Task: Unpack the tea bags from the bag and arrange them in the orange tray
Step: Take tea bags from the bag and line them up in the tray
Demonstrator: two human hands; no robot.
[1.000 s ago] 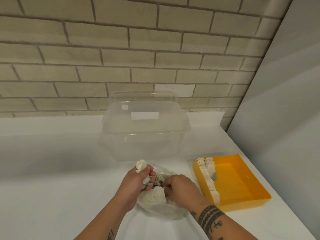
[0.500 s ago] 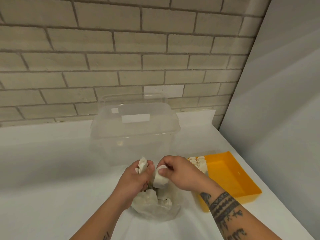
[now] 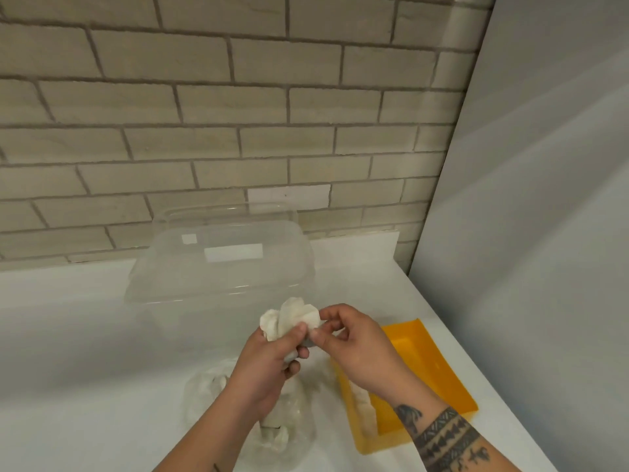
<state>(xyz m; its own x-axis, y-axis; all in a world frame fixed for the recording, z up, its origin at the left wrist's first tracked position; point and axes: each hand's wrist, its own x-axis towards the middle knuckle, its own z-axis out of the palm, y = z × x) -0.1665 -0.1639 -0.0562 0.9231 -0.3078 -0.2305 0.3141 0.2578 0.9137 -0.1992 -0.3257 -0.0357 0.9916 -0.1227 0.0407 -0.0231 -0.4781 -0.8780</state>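
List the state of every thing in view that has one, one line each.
left hand: grips the held tea bags.
right hand: pinches that bunch's right edge.
held tea bags: bunched, lifted above the table.
plastic bag: lying on the table, remaining tea bags inside.
orange tray: partly filled, row of tea bags along its left wall.
clear container: upright, lid on.

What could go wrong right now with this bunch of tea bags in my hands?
The left hand grips a bunch of tea bags while the right hand pinches one. Pulling it free may spill others onto the table. The right forearm crosses over the row of tea bags in the orange tray and could knock them over.
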